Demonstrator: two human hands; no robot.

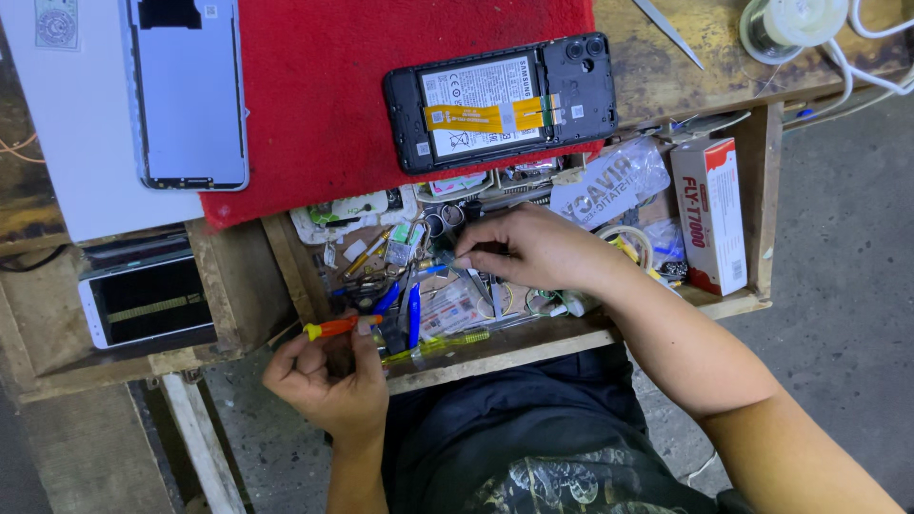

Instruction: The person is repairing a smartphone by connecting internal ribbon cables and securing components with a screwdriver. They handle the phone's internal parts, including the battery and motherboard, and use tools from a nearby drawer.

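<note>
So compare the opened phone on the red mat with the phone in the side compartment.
The opened phone lies back-up with its cover off, battery and orange ribbon exposed; the white phone lies screen-up and closed. The opened phone has a black frame; the white phone's is pale. The opened phone sits on the red mat; the white phone in a wooden compartment. Both lie flat, unheld.

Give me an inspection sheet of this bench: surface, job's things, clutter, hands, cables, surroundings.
Surface: worn wooden bench with a red mat.
Job's things: opened phone, back off, on the mat; orange screwdriver.
Clutter: open drawer full of tools and small parts; red-and-white box; grey back cover; second phone on a lower shelf.
Hands: left hand holds the orange screwdriver; right hand reaches into the drawer.
Cables: white cables; solder spool.
Surroundings: concrete floor.
</note>
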